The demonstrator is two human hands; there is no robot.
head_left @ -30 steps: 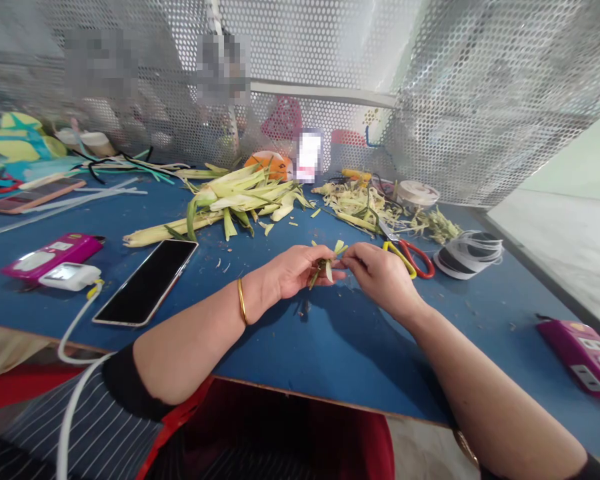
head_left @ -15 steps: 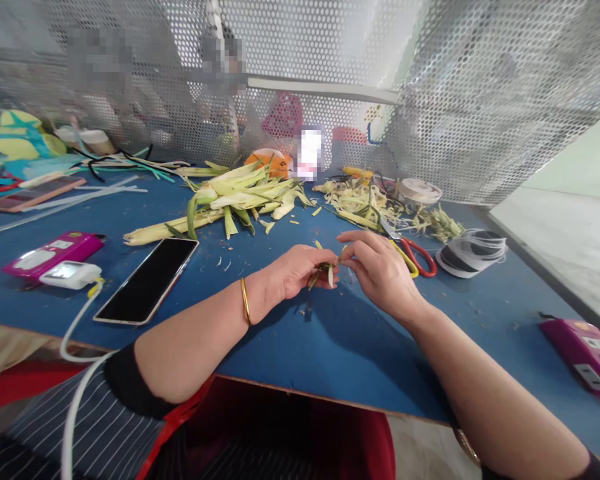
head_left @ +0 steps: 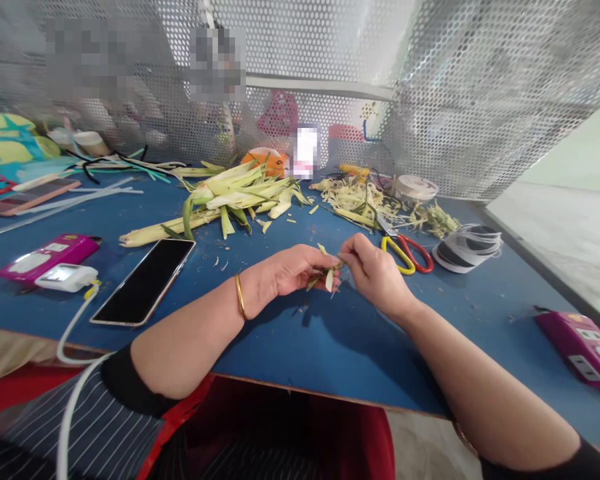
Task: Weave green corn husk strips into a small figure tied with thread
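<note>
My left hand is closed over the blue table, its fingers round a small piece of folded green leaf strips. Pale and green ends stick out above and below its fingers. Touching the left fingertips, my right hand is closed in a pinch at the right end of the piece. Whatever lies between the right thumb and forefinger is too small to make out. Just beyond the right hand lie scissors with one yellow and one red handle loop.
Long leaf stalks lie in a heap behind my hands, with shredded leaves to their right. A spool of clear line stands at the right. A black-screened phone and purple power strips lie nearer. A perforated screen rises behind.
The right hand's fingers lifted and spread a little half a second ago and are now curled closer in a pinch. The left hand keeps its hold on the leaf piece.
</note>
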